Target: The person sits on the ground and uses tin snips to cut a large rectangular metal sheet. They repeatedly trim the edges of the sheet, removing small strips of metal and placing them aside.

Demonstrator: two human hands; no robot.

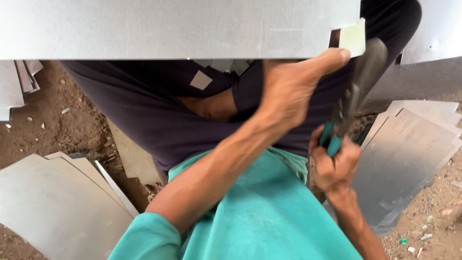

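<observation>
a large grey metal sheet [163, 29] is spanning the far part of the view, held up over the person's lap, its near edge running left to right. at its right end a small pale cut tab [353, 37] is sticking out beside the blades of a pair of tin snips [353, 98] with teal grips. the right hand [334, 166] is clamping shut around those grips and angling the tool up and away toward the sheet's right edge, wrist bent, forearm rising from the lower right. the left hand [293, 89] is pressing against the sheet's near edge just left of the snips, fingers hidden behind or under the metal, thumb stretching right toward the tab; i cannot tell how firmly it is gripping. that arm is crossing the body from the lower left.

as a judgement: the left thumb is sitting very near the blades and a raw cut edge, so a slip or a jerk of the snips could nick it, and the sheet, steadied at 1 spot only, could flex and pull the cut off line.

small square offcuts [201, 80] are lying on the dark trousers. stacks of cut sheets are resting on the dirt floor [53, 125], 1 pile near left [53, 202], another at the right [409, 154].
</observation>
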